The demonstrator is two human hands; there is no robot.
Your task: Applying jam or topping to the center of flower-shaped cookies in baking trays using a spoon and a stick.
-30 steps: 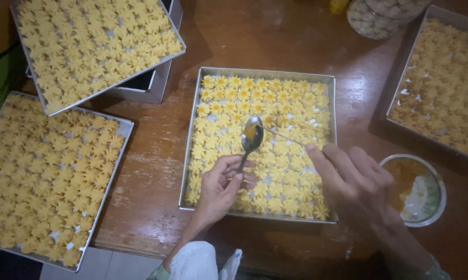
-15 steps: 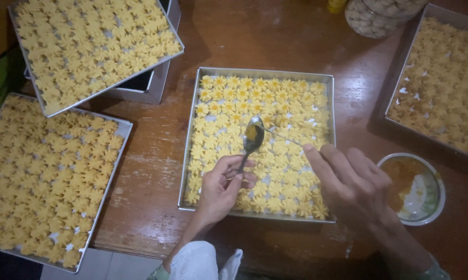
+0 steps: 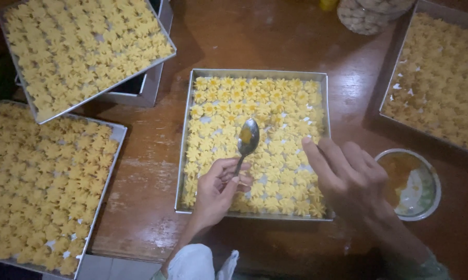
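The spoon (image 3: 247, 141) is polished metal with a glossy bowl. The tray (image 3: 184, 129) is dull, brushed metal. The bench (image 3: 265, 41) is varnished brown wood, shiny but worn pale in patches. The small bowl (image 3: 435, 179) looks like clear, glossy glass.

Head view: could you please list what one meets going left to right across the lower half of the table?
Left tray of cookies → left hand holding spoon → right hand → small bowl.
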